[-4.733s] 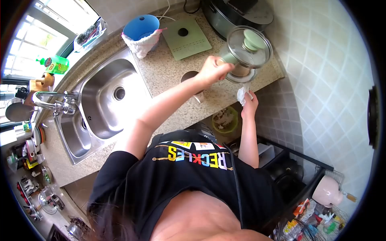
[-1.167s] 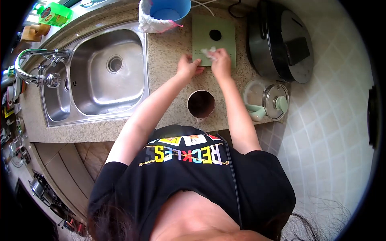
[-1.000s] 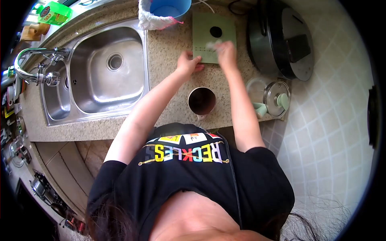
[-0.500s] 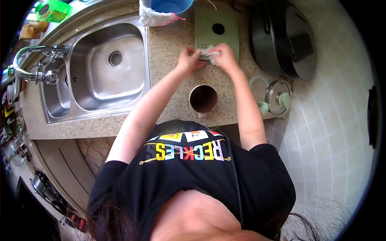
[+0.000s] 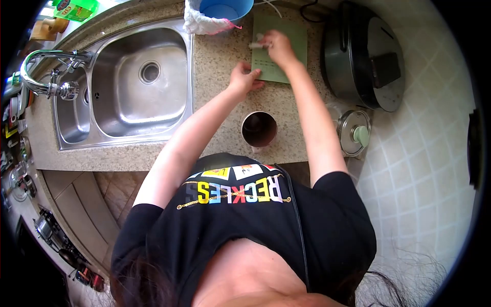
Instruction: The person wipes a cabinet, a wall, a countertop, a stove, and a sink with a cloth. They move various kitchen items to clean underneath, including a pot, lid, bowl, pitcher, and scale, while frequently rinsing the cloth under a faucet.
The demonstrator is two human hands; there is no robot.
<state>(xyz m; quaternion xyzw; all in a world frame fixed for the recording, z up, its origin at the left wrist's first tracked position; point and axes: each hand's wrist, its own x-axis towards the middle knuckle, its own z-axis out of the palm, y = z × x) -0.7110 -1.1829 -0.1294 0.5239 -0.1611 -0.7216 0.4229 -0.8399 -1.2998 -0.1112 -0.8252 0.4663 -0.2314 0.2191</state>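
Observation:
A flat, light-green base [image 5: 279, 71] with small dark print rests on the counter. My left hand [image 5: 243, 80] grips its near left corner, with the thumb on the edge and the fingers along the front. My right hand [image 5: 280, 47] is over the base's upper part, closed on a crumpled white tissue [image 5: 258, 43] that presses against the surface. The dark round spot on the base is hidden under this hand. Nearer to me stands an open cup [image 5: 259, 129], its inside brown.
To the left is a steel double sink [image 5: 138, 92] with a faucet [image 5: 48, 77]. A blue basin [image 5: 225, 10] with a white cloth [image 5: 204, 23] stands behind. On the right are a large dark cooker [image 5: 358, 61] and a glass lid [image 5: 355, 133] with a green knob.
My right hand has moved away from me with the tissue, up the green base, and apart from the left hand. My left hand has stayed near the base's front corner.

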